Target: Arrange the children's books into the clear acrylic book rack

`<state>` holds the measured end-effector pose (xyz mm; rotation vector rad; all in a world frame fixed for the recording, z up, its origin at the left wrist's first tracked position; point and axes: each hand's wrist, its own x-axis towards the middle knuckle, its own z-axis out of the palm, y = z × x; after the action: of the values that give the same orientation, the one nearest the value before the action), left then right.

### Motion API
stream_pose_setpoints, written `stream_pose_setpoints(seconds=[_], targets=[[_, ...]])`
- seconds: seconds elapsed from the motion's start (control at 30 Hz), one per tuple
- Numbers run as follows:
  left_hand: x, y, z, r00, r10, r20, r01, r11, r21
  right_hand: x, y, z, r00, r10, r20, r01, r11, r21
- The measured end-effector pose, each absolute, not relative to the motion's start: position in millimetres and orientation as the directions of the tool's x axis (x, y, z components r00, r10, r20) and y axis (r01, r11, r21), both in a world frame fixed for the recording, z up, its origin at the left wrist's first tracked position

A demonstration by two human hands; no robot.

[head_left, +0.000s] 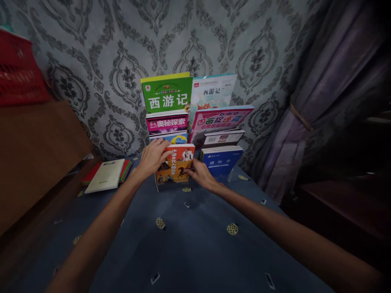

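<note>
Two columns of books stood side by side near the far edge of the cloth-covered table (195, 240), covers facing you. Judged from the layout, most of the work looked done: nearly all the books in view stood upright, each column stepping down in height from back to front. At the front of the left column you had an orange book (174, 175) between both hands: your left hand (155, 155) grasped its top left corner, and your right hand (204, 174) gripped its right side. Neither hand was released; how firmly you pressed could not be told. The orange book stood roughly upright, so its placing seemed close to complete. Lying apart, towards the table's far left corner, was a small flat pile topped by a cream book (106, 173); whether that counted as work left was unclear.

Writing, left column, back to front: green book (168, 91), 西游记; magenta book (172, 123), 少儿奥秘探索; blue-and-yellow book (179, 139), lettering too small to read; orange book, 中国古代人物故事. Right column, back to front: pale book (210, 87), 西游记 again; pink book (220, 120), 画捉迷藏 legible after one unclear character; dark book (226, 138), barcode on a white panel; blue booklet (221, 162), 通知书. Small publisher marks on the green and pale covers showed but were not legible; the cream book's title was too blurred to record
</note>
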<state>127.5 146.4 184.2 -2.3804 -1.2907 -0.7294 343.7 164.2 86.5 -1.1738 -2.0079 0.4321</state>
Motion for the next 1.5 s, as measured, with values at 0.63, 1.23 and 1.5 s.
stream_pose_setpoints(seconds=[0.63, 1.23, 1.5], targets=[[90, 131, 97, 0.009, 0.674, 0.739, 0.836, -0.410, 0.364, 328, 150, 63, -0.208, 0.960, 0.188, 0.874, 0.268, -0.406], [95, 132, 61, 0.004, 0.804, 0.594, 0.725, -0.411, 0.552, 324, 143, 73, -0.206, 0.976, 0.071, 0.880, 0.216, -0.423], [91, 132, 86, -0.087, 0.840, 0.536, 0.590, -0.390, 0.707, 350, 129, 67, -0.265, 0.944, 0.194, 0.823, 0.327, -0.465]])
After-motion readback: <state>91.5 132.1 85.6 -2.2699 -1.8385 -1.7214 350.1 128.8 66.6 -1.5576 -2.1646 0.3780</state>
